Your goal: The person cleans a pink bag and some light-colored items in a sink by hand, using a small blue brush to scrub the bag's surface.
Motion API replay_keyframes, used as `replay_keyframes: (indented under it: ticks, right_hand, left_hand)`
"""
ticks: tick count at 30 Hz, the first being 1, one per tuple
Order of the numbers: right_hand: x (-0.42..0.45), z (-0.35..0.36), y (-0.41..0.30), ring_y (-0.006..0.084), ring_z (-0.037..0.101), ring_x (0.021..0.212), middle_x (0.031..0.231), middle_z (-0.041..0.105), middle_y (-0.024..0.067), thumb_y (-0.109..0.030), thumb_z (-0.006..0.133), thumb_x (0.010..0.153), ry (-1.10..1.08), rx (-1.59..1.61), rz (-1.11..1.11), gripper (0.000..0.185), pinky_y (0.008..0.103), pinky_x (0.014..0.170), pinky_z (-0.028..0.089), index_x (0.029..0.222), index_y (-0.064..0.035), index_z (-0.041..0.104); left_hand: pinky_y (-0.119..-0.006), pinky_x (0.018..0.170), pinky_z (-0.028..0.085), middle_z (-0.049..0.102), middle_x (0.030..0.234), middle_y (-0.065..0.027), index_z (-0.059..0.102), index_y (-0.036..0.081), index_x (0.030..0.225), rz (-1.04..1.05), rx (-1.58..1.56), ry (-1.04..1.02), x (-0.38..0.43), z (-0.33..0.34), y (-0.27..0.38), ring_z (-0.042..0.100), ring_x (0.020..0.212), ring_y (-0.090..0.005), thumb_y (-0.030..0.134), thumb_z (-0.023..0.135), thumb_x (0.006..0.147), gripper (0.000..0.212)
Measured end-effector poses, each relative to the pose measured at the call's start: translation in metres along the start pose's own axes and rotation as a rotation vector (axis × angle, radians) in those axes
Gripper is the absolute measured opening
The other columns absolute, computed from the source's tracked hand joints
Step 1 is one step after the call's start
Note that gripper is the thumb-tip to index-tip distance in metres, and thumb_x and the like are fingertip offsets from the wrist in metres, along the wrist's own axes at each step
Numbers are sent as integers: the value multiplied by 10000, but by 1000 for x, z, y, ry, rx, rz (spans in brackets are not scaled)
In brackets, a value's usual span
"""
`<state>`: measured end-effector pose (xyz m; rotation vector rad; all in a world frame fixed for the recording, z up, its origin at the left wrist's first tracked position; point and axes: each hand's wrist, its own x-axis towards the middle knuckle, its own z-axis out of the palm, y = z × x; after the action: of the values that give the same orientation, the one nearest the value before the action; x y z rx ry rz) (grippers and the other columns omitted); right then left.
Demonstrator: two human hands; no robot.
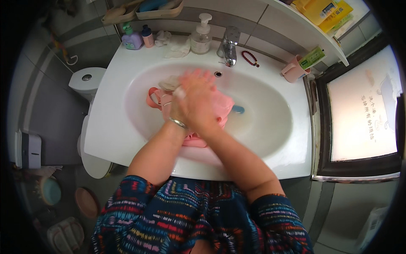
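Note:
My left hand (178, 106), with a silver bangle at the wrist, and my right hand (201, 103) are pressed together above the basin, the right one on top. Both are blurred. The right hand's fingers are spread; those of the left are mostly hidden. A spot of white, apparently lather, shows beside the left thumb. Beneath my hands lies a bunched pink fabric item (223, 103) with a looped strap at its left. A greyish-white cloth (169, 83) sits against its far left side. To its right, a small blue object (238, 110) lies partly covered in the white washbasin (272, 127).
Behind the basin stand a chrome faucet (230, 44), a clear pump bottle (200, 38), a purple pump bottle (131, 39) and crumpled tissue (178, 47). A bead bracelet (249, 58) and pink cup (293, 70) are farther right. A shelf (314, 28) overhangs the right corner; a toilet (90, 79) stands left.

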<state>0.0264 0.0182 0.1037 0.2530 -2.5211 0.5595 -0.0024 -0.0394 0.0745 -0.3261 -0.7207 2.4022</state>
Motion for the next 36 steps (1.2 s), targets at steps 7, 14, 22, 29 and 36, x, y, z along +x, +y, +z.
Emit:
replay_keyframes:
  ticks: [7, 14, 22, 29, 36]
  right_hand:
    - [6, 3, 25, 379, 395, 1143, 1238, 415, 238, -142, 456, 799, 95, 280, -26, 350, 440, 961, 303, 1121, -19, 517]
    - [26, 0, 36, 381, 410, 1128, 1181, 469, 224, -138, 465, 787, 103, 310, 143, 316, 433, 955, 315, 1068, -19, 546]
    - [11, 9, 36, 387, 471, 1006, 1076, 518, 213, -165, 480, 787, -31, 222, 152, 256, 412, 851, 387, 969, -12, 576]
    - [10, 3, 45, 358, 517, 873, 957, 544, 210, -204, 501, 782, -11, 120, 101, 218, 414, 747, 419, 851, -14, 582]
    - [-3, -7, 5, 314, 531, 851, 923, 565, 158, -208, 519, 775, -188, 98, 65, 212, 411, 726, 413, 866, -27, 578]
  left_hand:
    - [-360, 1013, 284, 421, 1257, -107, 388, 113, 1250, 147, 766, -206, 0, -9, -6, 383, 1179, -237, 354, 351, 905, 422]
    - [-376, 1026, 268, 365, 1312, -90, 328, 74, 1295, 77, 943, -123, 1, -11, -20, 348, 1210, -228, 358, 316, 913, 477]
    - [-359, 992, 314, 410, 1262, -89, 405, 85, 1217, 148, 777, -164, 3, -1, 5, 373, 1189, -236, 372, 371, 899, 430]
    - [-349, 1011, 291, 433, 1244, -85, 399, 73, 1220, 25, 788, -54, 3, -5, -9, 362, 1202, -235, 323, 397, 899, 408]
    - [-356, 1014, 286, 404, 1259, -97, 354, 70, 1238, 71, 883, -32, 4, -17, 8, 356, 1197, -222, 274, 448, 873, 428]
